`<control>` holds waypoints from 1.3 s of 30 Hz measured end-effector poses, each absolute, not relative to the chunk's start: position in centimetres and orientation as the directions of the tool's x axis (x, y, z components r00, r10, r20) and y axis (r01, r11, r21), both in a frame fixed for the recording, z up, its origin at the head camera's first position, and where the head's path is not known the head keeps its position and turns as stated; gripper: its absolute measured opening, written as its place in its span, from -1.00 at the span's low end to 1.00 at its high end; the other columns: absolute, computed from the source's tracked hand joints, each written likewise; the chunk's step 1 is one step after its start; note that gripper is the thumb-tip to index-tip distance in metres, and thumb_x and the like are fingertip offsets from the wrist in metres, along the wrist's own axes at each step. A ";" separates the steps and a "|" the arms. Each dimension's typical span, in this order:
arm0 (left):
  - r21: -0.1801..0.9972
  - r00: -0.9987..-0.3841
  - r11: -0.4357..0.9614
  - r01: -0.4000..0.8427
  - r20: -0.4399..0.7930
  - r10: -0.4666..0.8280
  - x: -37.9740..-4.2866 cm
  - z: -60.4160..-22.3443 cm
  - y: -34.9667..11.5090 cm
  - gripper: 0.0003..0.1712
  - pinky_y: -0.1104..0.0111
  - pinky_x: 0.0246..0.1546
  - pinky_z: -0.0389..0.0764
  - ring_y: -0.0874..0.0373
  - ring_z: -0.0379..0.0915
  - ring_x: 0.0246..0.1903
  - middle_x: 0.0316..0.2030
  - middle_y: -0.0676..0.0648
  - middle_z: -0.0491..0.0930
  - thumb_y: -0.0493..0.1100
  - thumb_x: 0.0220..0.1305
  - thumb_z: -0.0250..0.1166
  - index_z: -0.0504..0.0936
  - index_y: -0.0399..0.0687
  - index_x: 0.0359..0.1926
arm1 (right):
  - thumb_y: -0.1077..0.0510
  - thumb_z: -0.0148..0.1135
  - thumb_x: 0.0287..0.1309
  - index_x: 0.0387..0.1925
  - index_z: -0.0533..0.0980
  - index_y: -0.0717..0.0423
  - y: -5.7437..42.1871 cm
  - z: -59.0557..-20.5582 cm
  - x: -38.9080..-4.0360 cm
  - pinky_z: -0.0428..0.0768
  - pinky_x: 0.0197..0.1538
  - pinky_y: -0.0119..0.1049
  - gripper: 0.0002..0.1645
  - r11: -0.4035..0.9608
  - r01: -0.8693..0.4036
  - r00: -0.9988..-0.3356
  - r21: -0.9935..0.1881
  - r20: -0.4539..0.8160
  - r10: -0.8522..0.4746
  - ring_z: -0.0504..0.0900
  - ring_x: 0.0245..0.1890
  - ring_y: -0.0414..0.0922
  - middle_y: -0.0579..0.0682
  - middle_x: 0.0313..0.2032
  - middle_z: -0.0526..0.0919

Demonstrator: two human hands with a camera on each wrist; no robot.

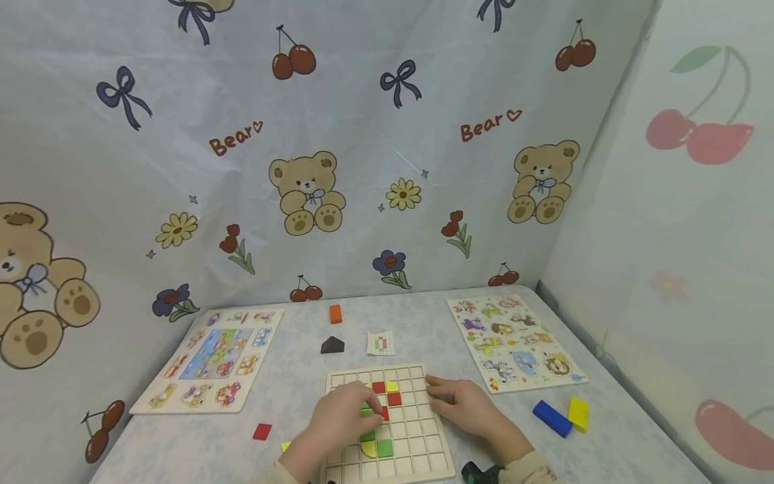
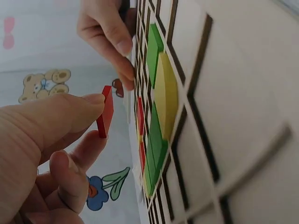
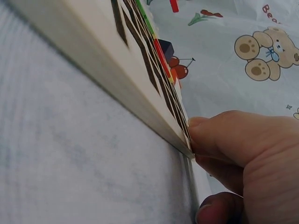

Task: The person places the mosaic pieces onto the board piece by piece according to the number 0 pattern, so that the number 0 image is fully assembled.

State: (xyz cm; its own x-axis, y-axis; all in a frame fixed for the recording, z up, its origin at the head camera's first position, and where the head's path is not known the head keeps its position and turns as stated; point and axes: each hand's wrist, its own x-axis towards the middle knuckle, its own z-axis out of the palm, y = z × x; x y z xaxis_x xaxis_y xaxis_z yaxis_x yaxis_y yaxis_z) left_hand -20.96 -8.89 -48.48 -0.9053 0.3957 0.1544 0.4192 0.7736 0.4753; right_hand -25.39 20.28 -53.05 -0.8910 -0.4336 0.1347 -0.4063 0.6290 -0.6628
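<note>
My left hand [image 1: 340,415] is over the left part of a wooden grid board [image 1: 421,464], pinching a red square tile [image 2: 107,114] between thumb and fingertip. In the left wrist view the tile stands on edge, apart from the board. On the board sit green tiles, among them a green square [image 1: 384,448], a yellow rounded tile [image 2: 166,98], a red square [image 1: 394,399] and another yellow piece [image 1: 392,386]. My left hand hides some of them in the head view. At the board's right edge, my right hand [image 1: 464,405] grips the rim with thumb and finger.
A loose red tile [image 1: 262,431] lies left of the board. Behind it are a pattern card [image 1: 381,343], a dark block [image 1: 332,345] and an orange block [image 1: 335,314]. Picture puzzles stand left [image 1: 208,363] and right [image 1: 514,343]; blue [image 1: 552,418] and yellow blocks [image 1: 578,413] lie right.
</note>
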 end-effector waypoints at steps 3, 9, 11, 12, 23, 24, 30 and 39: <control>0.484 -0.898 0.764 0.426 0.127 0.421 -21.3 -48.6 -7.4 -0.86 0.41 -0.52 0.44 0.41 0.45 -0.46 -0.37 0.33 0.60 0.01 0.17 0.53 0.72 0.35 -0.46 | 0.00 0.33 0.35 0.16 0.67 0.06 20.2 -53.0 -25.5 0.49 0.30 0.15 -0.58 0.631 -0.410 -0.890 -0.658 0.136 -0.436 0.54 0.34 0.11 -0.03 0.34 0.56; 0.471 -0.899 0.778 0.416 0.085 0.430 -22.1 -49.3 -6.1 -0.84 0.40 -0.56 0.44 0.42 0.39 -0.59 -0.51 0.37 0.58 -0.01 0.15 0.55 0.72 0.32 -0.49 | 0.00 0.33 0.35 0.17 0.67 0.05 19.9 -53.2 -25.4 0.48 0.31 0.14 -0.57 0.628 -0.419 -0.887 -0.656 0.147 -0.438 0.54 0.34 0.11 -0.04 0.34 0.56; 0.459 -0.895 0.780 0.425 0.083 0.438 -22.4 -49.5 -6.0 -0.84 0.41 -0.54 0.45 0.43 0.39 -0.58 -0.52 0.37 0.58 -0.03 0.14 0.55 0.73 0.31 -0.49 | -0.01 0.34 0.34 0.16 0.67 0.05 19.8 -53.2 -25.3 0.48 0.31 0.16 -0.57 0.625 -0.418 -0.887 -0.659 0.147 -0.437 0.53 0.34 0.13 -0.04 0.34 0.57; 0.452 -0.893 0.782 0.428 0.083 0.441 -22.5 -49.6 -5.9 -0.84 0.41 -0.54 0.45 0.43 0.39 -0.57 -0.52 0.37 0.59 -0.04 0.14 0.55 0.74 0.30 -0.50 | -0.01 0.34 0.34 0.16 0.67 0.05 19.8 -53.2 -25.3 0.47 0.31 0.16 -0.57 0.624 -0.417 -0.887 -0.661 0.146 -0.438 0.53 0.35 0.13 -0.03 0.34 0.57; 0.467 -0.919 0.803 0.372 0.060 0.390 -22.8 -49.5 -5.8 -0.79 0.38 -0.58 0.41 0.36 0.38 -0.61 -0.56 0.36 0.56 -0.05 0.16 0.54 0.74 0.31 -0.57 | 0.01 0.32 0.35 0.15 0.68 0.05 19.7 -53.1 -25.2 0.48 0.31 0.14 -0.59 0.631 -0.422 -0.884 -0.651 0.141 -0.446 0.54 0.34 0.11 -0.04 0.33 0.57; 0.478 -0.917 0.796 0.370 0.051 0.396 -22.7 -49.3 -6.1 -0.83 0.38 -0.56 0.43 0.37 0.41 -0.57 -0.50 0.34 0.58 -0.03 0.17 0.53 0.76 0.31 -0.52 | 0.01 0.32 0.35 0.15 0.68 0.05 19.6 -53.1 -25.2 0.48 0.31 0.15 -0.59 0.632 -0.419 -0.885 -0.652 0.138 -0.444 0.54 0.34 0.11 -0.04 0.33 0.57; 0.527 -0.940 0.790 0.313 0.054 0.337 -21.7 -47.3 -11.0 -0.80 0.19 -0.22 0.61 0.18 0.61 -0.15 -0.19 0.18 0.67 0.01 0.21 0.51 0.80 0.20 -0.13 | 0.01 0.33 0.35 0.14 0.68 0.05 19.8 -53.0 -25.1 0.48 0.30 0.19 -0.60 0.632 -0.419 -0.886 -0.652 0.140 -0.443 0.55 0.33 0.16 -0.01 0.33 0.57; 0.565 -1.000 0.825 0.014 0.008 0.012 -20.1 -46.3 -22.7 -0.62 0.26 -0.34 0.56 0.17 0.51 -0.34 -0.12 0.08 0.72 -0.04 0.13 0.57 0.74 0.13 -0.01 | 0.00 0.31 0.37 0.17 0.67 0.06 20.2 -52.7 -25.2 0.48 0.30 0.18 -0.58 0.628 -0.423 -0.883 -0.653 0.141 -0.448 0.53 0.34 0.16 0.01 0.35 0.55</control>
